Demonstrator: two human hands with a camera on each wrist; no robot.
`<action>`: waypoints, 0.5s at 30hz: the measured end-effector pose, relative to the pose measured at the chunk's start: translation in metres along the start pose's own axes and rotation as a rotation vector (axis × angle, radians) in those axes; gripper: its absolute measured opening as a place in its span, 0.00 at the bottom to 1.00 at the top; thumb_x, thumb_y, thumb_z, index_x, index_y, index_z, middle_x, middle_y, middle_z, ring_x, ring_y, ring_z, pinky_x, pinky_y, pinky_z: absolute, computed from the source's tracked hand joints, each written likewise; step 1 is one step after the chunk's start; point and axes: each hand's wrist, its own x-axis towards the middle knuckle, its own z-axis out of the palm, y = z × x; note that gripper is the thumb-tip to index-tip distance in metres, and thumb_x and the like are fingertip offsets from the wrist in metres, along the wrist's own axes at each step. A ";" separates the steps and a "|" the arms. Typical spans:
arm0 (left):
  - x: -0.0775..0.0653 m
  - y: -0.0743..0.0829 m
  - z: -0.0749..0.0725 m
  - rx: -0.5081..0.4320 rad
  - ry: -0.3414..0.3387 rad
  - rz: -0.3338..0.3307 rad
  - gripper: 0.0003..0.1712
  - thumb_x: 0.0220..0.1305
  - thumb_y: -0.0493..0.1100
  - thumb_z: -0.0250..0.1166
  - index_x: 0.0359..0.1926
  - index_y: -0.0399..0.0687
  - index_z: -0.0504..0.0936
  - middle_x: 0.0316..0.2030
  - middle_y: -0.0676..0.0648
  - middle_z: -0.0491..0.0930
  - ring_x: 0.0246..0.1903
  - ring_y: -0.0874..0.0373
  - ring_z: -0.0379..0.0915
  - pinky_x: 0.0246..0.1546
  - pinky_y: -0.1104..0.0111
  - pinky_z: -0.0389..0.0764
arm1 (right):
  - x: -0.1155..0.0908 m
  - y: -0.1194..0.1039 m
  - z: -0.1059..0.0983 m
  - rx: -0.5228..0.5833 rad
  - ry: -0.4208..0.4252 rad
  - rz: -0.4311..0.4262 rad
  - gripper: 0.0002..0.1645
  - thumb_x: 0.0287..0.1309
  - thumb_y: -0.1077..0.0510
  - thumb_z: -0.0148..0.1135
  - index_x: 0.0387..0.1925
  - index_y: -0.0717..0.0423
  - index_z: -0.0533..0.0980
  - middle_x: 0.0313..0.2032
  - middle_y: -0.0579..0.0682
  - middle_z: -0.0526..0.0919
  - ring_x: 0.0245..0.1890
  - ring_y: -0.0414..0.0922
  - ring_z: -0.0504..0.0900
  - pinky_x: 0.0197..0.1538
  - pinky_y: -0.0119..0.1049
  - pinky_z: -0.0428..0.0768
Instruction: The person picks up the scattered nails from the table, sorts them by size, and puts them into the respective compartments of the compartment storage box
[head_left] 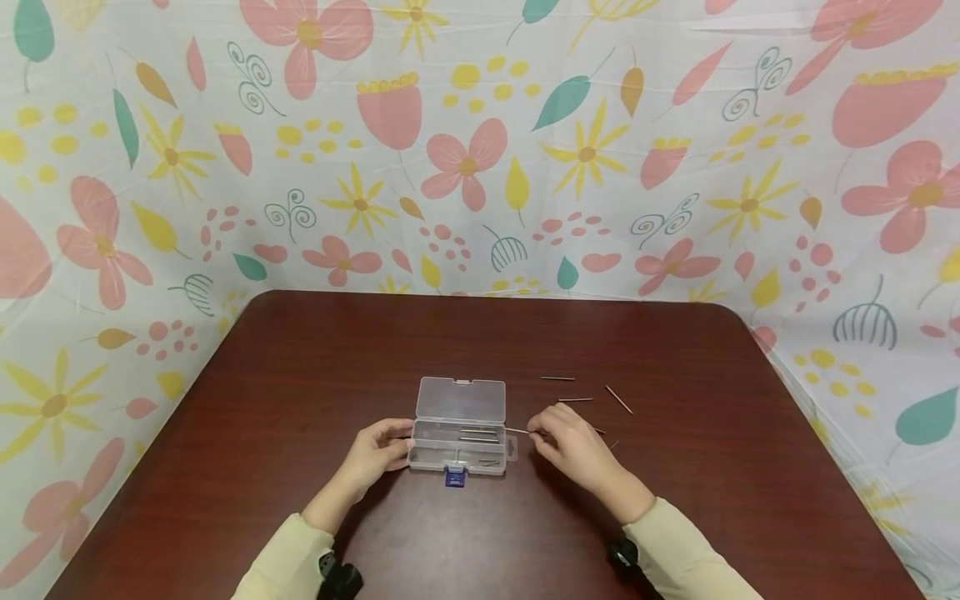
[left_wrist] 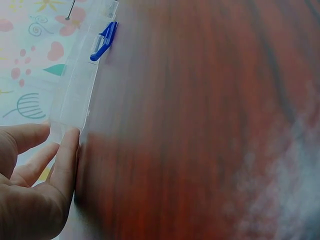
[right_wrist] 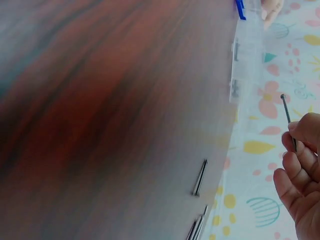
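A clear plastic box (head_left: 420,457) lies with its lid (head_left: 461,400) raised at the back and its blue latch (head_left: 455,477) hanging at the front. Several nails (head_left: 477,440) lie in its back compartment; small dark pieces show in the front one. My left hand (head_left: 375,450) rests its fingertips against the box's left end; the left wrist view shows those fingers (left_wrist: 67,155) fairly straight. Just off the box's right end, my right hand (head_left: 573,437) pinches a nail (right_wrist: 285,109) between thumb and fingers, its head end pointing toward the box.
Several loose nails lie on the dark wooden table (head_left: 337,350) behind and right of my right hand, among them one nail (head_left: 558,378) at the back and a slanted nail (head_left: 619,399). A flower-patterned cloth (head_left: 480,167) hangs behind the table and along its sides.
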 end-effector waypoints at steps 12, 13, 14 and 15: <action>0.001 0.000 -0.001 -0.004 0.003 -0.001 0.21 0.63 0.31 0.59 0.56 0.25 0.70 0.52 0.26 0.74 0.44 0.51 0.78 0.42 0.60 0.84 | 0.017 -0.016 0.017 0.030 -0.055 0.036 0.10 0.44 0.68 0.71 0.28 0.54 0.80 0.27 0.44 0.83 0.29 0.39 0.75 0.34 0.34 0.76; 0.001 0.000 -0.001 -0.004 0.003 -0.002 0.21 0.63 0.31 0.59 0.56 0.25 0.70 0.52 0.27 0.74 0.44 0.51 0.78 0.42 0.59 0.84 | 0.018 -0.018 0.018 0.024 -0.063 0.034 0.09 0.44 0.68 0.71 0.28 0.54 0.80 0.27 0.45 0.83 0.30 0.39 0.75 0.34 0.35 0.76; 0.001 0.000 -0.001 -0.004 0.004 -0.003 0.21 0.63 0.31 0.59 0.56 0.25 0.70 0.52 0.27 0.74 0.44 0.51 0.78 0.42 0.59 0.84 | 0.020 -0.019 0.019 0.018 -0.070 0.031 0.09 0.44 0.67 0.71 0.28 0.54 0.80 0.27 0.45 0.83 0.30 0.40 0.75 0.35 0.35 0.77; 0.001 0.000 -0.001 -0.003 0.005 -0.004 0.21 0.63 0.31 0.59 0.56 0.25 0.70 0.52 0.27 0.74 0.44 0.51 0.78 0.42 0.59 0.84 | 0.021 -0.020 0.021 0.010 -0.076 0.026 0.09 0.44 0.67 0.71 0.28 0.54 0.80 0.27 0.44 0.83 0.30 0.40 0.76 0.35 0.35 0.77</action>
